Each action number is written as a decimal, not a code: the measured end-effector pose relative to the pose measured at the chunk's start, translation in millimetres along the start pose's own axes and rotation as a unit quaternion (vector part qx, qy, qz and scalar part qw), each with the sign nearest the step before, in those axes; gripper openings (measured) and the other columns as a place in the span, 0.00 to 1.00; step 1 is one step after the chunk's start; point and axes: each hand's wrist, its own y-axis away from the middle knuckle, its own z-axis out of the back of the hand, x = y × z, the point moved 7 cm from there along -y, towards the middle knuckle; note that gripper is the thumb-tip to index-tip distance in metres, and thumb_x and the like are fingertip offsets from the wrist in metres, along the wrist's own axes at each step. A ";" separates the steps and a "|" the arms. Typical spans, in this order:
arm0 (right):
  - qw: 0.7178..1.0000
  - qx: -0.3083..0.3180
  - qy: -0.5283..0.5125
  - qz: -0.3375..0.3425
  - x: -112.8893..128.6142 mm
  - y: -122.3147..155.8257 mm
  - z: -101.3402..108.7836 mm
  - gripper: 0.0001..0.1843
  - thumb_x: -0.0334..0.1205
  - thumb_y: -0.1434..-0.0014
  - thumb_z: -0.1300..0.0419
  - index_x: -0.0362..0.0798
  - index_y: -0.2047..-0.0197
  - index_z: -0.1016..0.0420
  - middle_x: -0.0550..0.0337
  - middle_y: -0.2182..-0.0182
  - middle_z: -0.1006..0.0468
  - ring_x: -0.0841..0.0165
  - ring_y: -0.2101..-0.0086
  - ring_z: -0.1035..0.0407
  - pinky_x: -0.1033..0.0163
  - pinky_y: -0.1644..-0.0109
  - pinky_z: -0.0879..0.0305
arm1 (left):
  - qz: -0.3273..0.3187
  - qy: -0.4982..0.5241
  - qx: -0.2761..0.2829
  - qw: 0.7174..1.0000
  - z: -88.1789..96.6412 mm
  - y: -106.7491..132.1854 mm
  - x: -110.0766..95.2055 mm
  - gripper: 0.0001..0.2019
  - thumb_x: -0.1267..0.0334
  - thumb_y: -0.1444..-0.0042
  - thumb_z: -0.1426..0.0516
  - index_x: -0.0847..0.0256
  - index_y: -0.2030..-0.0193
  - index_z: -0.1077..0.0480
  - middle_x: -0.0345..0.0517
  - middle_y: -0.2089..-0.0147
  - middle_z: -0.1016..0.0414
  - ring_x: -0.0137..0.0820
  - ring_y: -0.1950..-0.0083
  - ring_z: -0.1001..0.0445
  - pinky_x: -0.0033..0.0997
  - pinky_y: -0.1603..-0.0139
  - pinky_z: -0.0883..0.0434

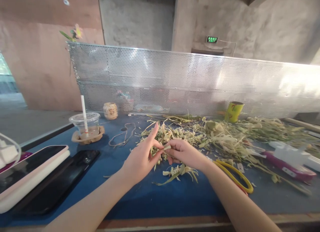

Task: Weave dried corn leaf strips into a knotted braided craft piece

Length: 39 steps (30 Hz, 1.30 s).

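My left hand (pixel 143 157) and my right hand (pixel 183 153) meet above the table, both pinching a small pale strip of dried plant leaf (pixel 167 147). The left index finger points upward while the thumb and other fingertips close on the strip. Behind the hands spreads a heap of shredded dry leaf strips (pixel 172 132), and a small tuft of the same strips (pixel 181 172) lies just in front of them. Yellow-handled scissors (pixel 236 173) rest beside my right forearm, their blades hidden.
At left are a lidded plastic cup (pixel 87 123) with a straw, a black phone (pixel 60 182) and a pink-edged phone (pixel 32 168). A looped string (pixel 125 138) lies behind them. On the right sit a purple power strip (pixel 290 167) and a yellow-green can (pixel 234 111). A perforated metal panel (pixel 155 78) borders the table's back.
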 end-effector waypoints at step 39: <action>0.919 -0.382 -0.099 -0.016 -38.3 4.7 101.5 0.13 0.48 0.43 0.53 0.47 0.70 0.38 0.65 0.81 0.37 0.73 0.83 0.38 0.67 0.80 0.40 | 0.152 0.447 -0.052 0.880 10.0 -9.3 13.1 0.30 0.68 0.52 0.41 0.60 0.42 0.47 0.35 0.77 0.35 0.27 0.76 0.33 0.20 0.89 0.35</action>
